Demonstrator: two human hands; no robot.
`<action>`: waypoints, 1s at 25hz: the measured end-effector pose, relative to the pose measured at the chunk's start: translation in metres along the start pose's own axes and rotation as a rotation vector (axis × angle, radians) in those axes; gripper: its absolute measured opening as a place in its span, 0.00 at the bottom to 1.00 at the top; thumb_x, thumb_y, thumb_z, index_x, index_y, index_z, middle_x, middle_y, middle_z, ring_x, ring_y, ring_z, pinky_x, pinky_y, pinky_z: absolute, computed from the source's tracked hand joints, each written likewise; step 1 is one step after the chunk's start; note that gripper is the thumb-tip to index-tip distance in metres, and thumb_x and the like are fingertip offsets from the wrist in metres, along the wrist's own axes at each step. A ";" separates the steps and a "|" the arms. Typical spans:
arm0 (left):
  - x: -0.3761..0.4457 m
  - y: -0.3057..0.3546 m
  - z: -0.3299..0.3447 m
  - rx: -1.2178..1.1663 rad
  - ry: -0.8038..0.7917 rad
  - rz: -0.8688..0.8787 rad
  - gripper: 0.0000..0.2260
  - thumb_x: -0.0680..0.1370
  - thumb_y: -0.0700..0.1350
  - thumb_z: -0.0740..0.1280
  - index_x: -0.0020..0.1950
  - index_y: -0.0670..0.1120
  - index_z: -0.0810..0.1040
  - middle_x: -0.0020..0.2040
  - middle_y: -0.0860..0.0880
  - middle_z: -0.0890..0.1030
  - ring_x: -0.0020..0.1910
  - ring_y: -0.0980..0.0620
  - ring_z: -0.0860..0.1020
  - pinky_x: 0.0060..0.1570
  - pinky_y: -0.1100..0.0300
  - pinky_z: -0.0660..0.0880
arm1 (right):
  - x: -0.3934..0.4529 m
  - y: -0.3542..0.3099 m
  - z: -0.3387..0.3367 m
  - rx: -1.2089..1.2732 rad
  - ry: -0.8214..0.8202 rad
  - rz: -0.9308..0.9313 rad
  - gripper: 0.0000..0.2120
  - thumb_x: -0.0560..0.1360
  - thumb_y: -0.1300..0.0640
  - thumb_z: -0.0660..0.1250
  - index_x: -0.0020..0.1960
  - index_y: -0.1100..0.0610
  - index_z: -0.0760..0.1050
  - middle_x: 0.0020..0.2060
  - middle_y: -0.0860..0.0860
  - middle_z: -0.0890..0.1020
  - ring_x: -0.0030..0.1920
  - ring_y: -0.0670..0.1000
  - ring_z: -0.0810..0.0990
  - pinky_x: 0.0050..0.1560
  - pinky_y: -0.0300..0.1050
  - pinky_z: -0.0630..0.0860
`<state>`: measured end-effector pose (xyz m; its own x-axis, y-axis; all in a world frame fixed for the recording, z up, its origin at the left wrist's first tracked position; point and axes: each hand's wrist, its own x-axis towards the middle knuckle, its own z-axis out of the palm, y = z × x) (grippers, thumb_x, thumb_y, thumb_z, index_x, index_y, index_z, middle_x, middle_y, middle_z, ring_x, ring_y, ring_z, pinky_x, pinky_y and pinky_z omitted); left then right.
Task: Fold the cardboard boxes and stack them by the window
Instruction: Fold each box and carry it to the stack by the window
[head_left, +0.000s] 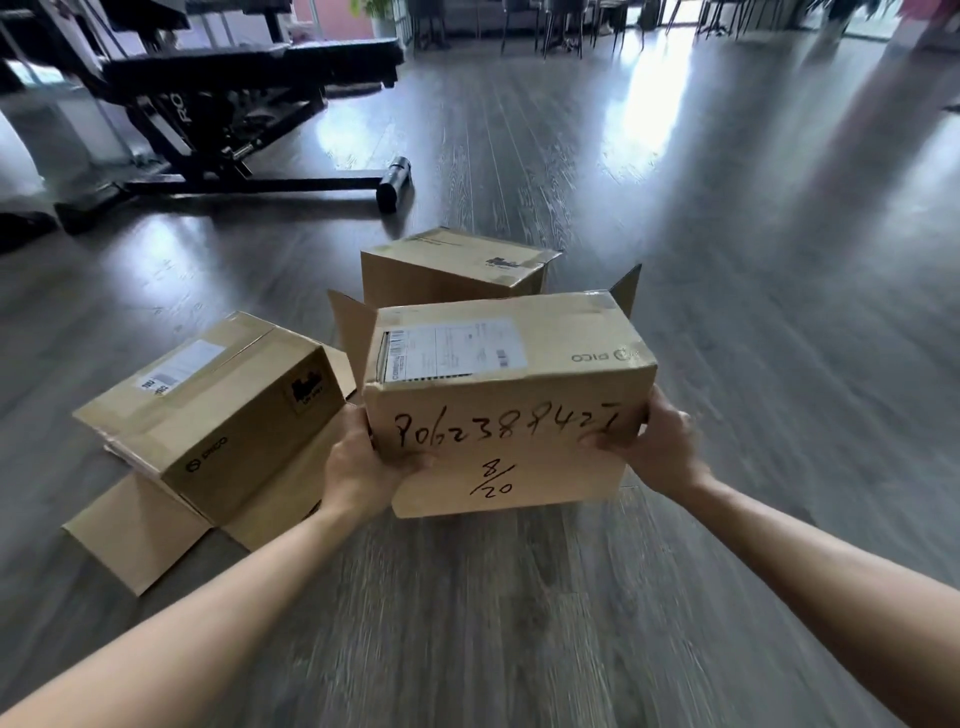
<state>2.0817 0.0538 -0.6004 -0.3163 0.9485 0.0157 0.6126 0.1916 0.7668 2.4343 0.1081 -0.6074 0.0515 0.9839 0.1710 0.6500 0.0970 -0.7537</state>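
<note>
- Head view: the held box (506, 410) is raised above the floor (519, 623), near two other boxes (218, 410).
- Left hand (363, 462) and right hand (654, 447) clamp its side walls, thumbs on the front.
- It looks light, stiff, probably empty; gripping by the side edges suits it.

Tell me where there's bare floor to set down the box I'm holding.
Bare floor spreads to the right of the held box, and more lies in front, between your arms. The left is crowded: a box with splayed flaps; another box sits just behind.
</note>
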 end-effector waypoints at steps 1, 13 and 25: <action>-0.001 -0.002 0.003 -0.010 0.004 -0.005 0.41 0.61 0.53 0.84 0.67 0.52 0.67 0.45 0.62 0.77 0.49 0.52 0.79 0.48 0.60 0.75 | -0.001 0.002 0.004 -0.019 -0.007 0.012 0.42 0.58 0.45 0.84 0.67 0.51 0.70 0.45 0.48 0.82 0.46 0.54 0.82 0.44 0.52 0.80; 0.000 0.010 -0.012 -0.327 -0.296 -0.097 0.51 0.57 0.83 0.63 0.73 0.55 0.72 0.59 0.57 0.83 0.58 0.58 0.81 0.61 0.54 0.78 | -0.001 -0.007 -0.015 0.286 -0.425 0.203 0.44 0.51 0.28 0.78 0.62 0.45 0.74 0.53 0.42 0.83 0.53 0.43 0.81 0.51 0.41 0.80; 0.008 0.049 -0.044 -0.291 -0.196 -0.191 0.35 0.67 0.72 0.69 0.68 0.56 0.70 0.55 0.49 0.83 0.51 0.46 0.83 0.42 0.48 0.83 | 0.011 -0.055 -0.045 0.202 -0.277 0.183 0.25 0.74 0.35 0.66 0.64 0.49 0.72 0.53 0.51 0.82 0.49 0.51 0.83 0.38 0.48 0.83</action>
<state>2.0769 0.0600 -0.5342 -0.2431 0.9384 -0.2457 0.3162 0.3161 0.8945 2.4336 0.1068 -0.5356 -0.0721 0.9882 -0.1348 0.4849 -0.0834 -0.8706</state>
